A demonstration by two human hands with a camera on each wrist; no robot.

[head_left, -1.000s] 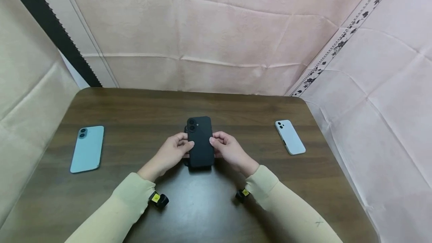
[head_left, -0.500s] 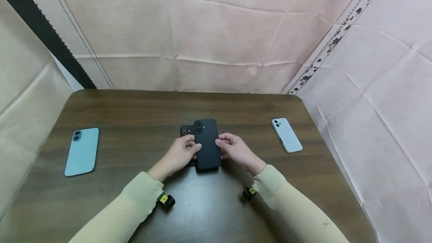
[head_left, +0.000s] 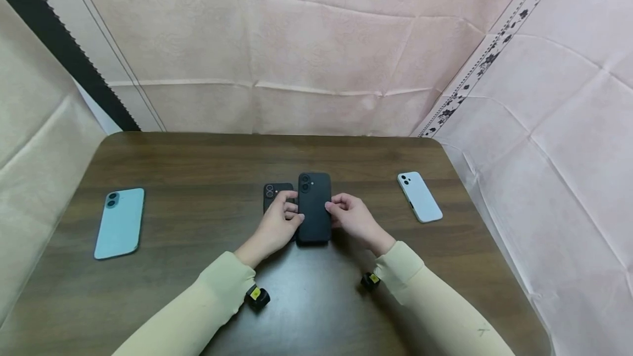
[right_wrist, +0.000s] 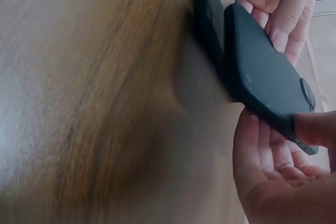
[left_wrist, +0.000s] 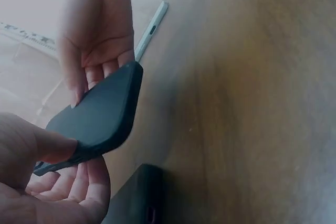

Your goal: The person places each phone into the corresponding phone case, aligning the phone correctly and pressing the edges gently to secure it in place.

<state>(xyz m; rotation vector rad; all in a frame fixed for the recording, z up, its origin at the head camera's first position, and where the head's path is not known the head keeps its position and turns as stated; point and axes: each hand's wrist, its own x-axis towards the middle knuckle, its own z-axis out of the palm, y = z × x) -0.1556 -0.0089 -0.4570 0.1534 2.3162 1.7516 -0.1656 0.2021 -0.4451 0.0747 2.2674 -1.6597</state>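
A black smartphone, camera side up, is held between both hands just over the table. My left hand pinches its left edge, thumb on top and fingers beneath, as the left wrist view shows. On the opposite edge my right hand grips it the same way, thumb pad on the back and fingers curled below. A second black phone lies on the table to the left, partly hidden behind the left hand. In the right wrist view the held phone is tilted and overlaps that lower phone.
On the brown wooden table, a light blue phone lies at the left and a smaller pale blue phone at the right. Cream cloth hangs behind the table's far edge, and white cloth along the right.
Both hands have carried the black phone to the right, uncovering part of the black phone beneath. The left fingers have spread a little along the edge. The view has shifted slightly.
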